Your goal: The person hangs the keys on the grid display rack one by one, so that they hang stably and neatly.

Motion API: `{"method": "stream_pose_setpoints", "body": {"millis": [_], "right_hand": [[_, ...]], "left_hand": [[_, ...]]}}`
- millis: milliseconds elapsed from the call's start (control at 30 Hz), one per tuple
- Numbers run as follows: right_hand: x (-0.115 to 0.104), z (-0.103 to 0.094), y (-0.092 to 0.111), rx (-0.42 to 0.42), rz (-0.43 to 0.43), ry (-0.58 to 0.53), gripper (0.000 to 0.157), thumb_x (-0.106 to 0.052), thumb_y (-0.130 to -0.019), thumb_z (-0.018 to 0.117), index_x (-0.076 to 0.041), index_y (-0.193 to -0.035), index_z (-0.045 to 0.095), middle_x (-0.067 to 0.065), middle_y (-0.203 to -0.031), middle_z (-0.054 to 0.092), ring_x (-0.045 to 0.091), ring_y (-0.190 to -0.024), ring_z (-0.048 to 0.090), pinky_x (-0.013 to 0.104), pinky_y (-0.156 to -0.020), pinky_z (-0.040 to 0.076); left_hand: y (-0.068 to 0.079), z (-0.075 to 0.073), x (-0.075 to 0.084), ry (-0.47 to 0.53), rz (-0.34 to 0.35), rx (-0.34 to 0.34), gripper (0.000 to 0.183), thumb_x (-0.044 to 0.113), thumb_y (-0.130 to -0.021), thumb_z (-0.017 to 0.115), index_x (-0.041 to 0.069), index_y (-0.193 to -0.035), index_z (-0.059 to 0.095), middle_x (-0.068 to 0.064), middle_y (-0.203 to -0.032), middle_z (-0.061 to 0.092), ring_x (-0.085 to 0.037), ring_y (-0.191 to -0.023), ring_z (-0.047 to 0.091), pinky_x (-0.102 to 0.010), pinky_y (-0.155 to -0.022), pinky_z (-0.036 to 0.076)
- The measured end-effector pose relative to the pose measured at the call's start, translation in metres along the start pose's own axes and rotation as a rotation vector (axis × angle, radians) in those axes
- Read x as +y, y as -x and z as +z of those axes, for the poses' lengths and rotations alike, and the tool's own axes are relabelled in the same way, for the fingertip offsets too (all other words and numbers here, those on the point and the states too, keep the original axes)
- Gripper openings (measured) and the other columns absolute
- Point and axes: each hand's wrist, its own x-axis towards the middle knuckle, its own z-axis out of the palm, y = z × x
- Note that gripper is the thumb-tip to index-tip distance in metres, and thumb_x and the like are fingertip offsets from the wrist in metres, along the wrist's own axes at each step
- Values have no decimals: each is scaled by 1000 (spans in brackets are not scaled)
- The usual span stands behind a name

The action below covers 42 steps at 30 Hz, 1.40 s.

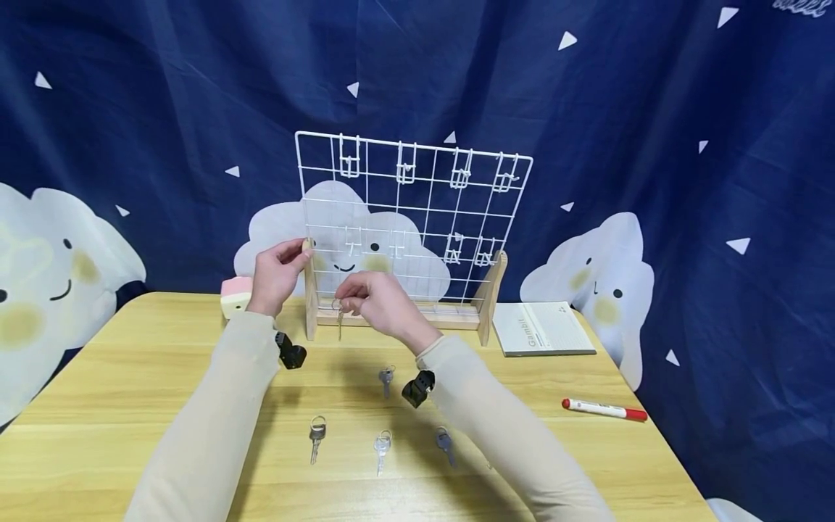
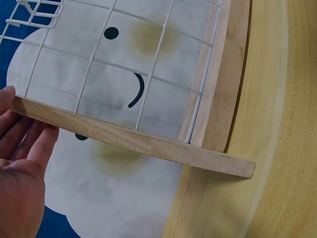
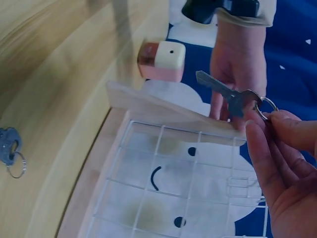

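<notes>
My left hand (image 1: 277, 275) holds the top of the left wooden upright (image 2: 133, 141) of a white wire grid rack (image 1: 417, 146), thumb in front and fingers behind. In front of the rack's lower left part, my right hand (image 1: 385, 301) pinches a metal ring between thumb and finger. From that ring hangs a key (image 3: 228, 94), its blade clear of the table. White wire hooks (image 1: 405, 172) sit along the grid's top, with others lower down. Several more ringed keys, among them a dark-headed key (image 1: 317, 433) and a silver key (image 1: 383, 446), lie on the table.
A pink and cream block-shaped object (image 1: 236, 296) stands left of the rack. At the right are a notebook (image 1: 544, 330) and a red-and-white marker (image 1: 604, 410) on the wooden table (image 1: 163, 348). Behind hangs a dark blue curtain (image 1: 196, 87) with cloud prints.
</notes>
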Motion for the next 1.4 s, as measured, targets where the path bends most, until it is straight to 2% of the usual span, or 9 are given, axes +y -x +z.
{"method": "stream_pose_setpoints", "body": {"millis": [233,400,600,800,1033,1200,1400], "right_hand": [[-10,-8,-3,72,1,37,8,1,-90,69,-4,-94,74,1,-84,71,9,-74,66,20,-67,54],[-17,-14,-5,104,7,30,9,1,-92,67,-4,-96,74,2,-88,72,10,-77,67,20,-70,53],[-28,-25,-10,164,3,4,9,0,-91,68,-4,-96,74,2,-86,72,9,-76,67,21,-70,53],[-39,-41,-18,223,-18,1,9,1,-91,68,-2,-97,73,6,-89,73,13,-77,69,23,-69,53],[-57,-60,-31,300,-25,15,8,0,-91,69,-4,-96,74,2,-87,73,15,-78,69,24,-65,54],[-66,-67,-39,345,-45,10,8,0,-91,69,-5,-94,74,2,-85,73,15,-77,70,25,-62,54],[-74,-71,-46,379,-59,-31,7,3,-89,69,-1,-92,73,6,-83,72,11,-71,68,22,-66,55]], "left_hand": [[0,0,0,1,8,3,42,22,-99,62,0,-134,59,-17,-129,60,-24,-114,55,-34,-99,47],[0,0,0,-3,7,0,42,22,-99,62,0,-134,59,-16,-129,61,-23,-114,55,-33,-98,48],[-1,0,-1,-3,20,1,42,22,-99,62,0,-134,59,-17,-128,61,-23,-112,55,-30,-94,49],[-2,0,-3,-3,23,12,41,21,-99,63,-1,-133,60,-17,-127,61,-22,-111,56,-28,-93,49],[-2,0,-3,-4,15,10,43,23,-99,63,1,-135,59,-16,-129,61,-24,-114,55,-32,-97,48],[-2,-1,-4,-10,26,6,43,23,-98,63,1,-135,59,-16,-129,61,-23,-114,55,-31,-96,48],[-1,-1,-4,-13,38,4,42,22,-99,63,-1,-133,59,-17,-127,61,-23,-113,56,-27,-92,49]]}}
